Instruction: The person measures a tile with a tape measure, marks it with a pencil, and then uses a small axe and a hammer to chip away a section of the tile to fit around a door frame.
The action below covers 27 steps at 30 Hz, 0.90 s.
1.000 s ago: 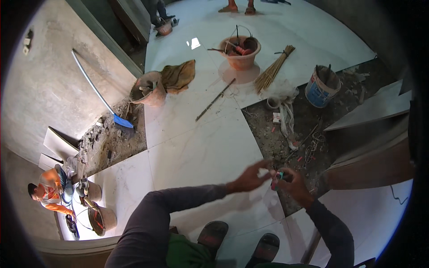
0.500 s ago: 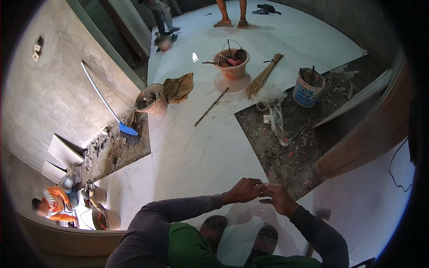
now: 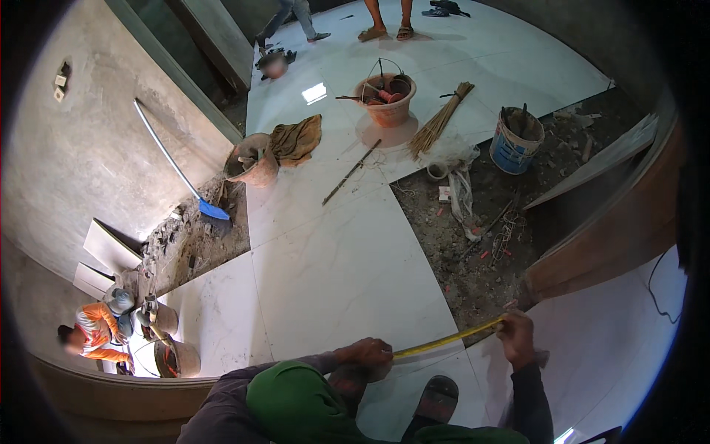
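A yellow tape measure is stretched low above the white tiles and the tile edge beside bare rubble. My left hand is closed on its left end, beside my green-clad knee. My right hand pinches the tape at the right, near the corner of the rough strip. Which hand has the case is hard to make out. One dark sandal shows between my arms; my other foot is mostly hidden.
Pink buckets, a cloth, stick broom, blue-white pail and blue broom lie around. A seated worker in orange is at left; others' legs stand behind. A wooden frame bounds the right.
My hands have drawn apart and lowered, with the yellow tape now stretched between them. My knee has risen into view. The far worker at upper left has stepped rightward.
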Tool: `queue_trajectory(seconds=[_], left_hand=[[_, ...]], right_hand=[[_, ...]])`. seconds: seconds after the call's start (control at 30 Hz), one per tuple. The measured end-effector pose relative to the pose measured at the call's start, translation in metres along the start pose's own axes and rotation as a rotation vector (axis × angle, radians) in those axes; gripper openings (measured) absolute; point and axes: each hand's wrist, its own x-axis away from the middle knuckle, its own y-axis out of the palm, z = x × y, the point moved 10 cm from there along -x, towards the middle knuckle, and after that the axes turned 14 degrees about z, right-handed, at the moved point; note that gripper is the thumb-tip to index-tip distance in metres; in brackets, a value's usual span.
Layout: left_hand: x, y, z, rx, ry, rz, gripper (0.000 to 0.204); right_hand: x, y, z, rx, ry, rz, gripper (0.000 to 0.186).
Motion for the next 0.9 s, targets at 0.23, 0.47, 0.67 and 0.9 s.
queue_trajectory(seconds=[0.23,0.47,0.67,0.9], left_hand=[[0.008,-0.02,0.018,0.121,-0.263,0.012,0.038],[0.018,-0.027,0.017,0.12,-0.383,0.054,0.042],[0.029,-0.024,0.01,0.092,-0.522,-0.062,0.043],[0.04,0.009,0.023,-0.369,0.342,-0.284,0.032]], right_hand=[[-0.01,-0.034,0.008,-0.128,-0.073,0.189,0.006],[0.012,0.016,0.087,0.074,0.041,0.164,0.01],[0.018,0.034,0.117,0.194,0.057,0.119,0.019],[0.014,0.022,0.085,0.07,-0.148,0.14,0.022]])
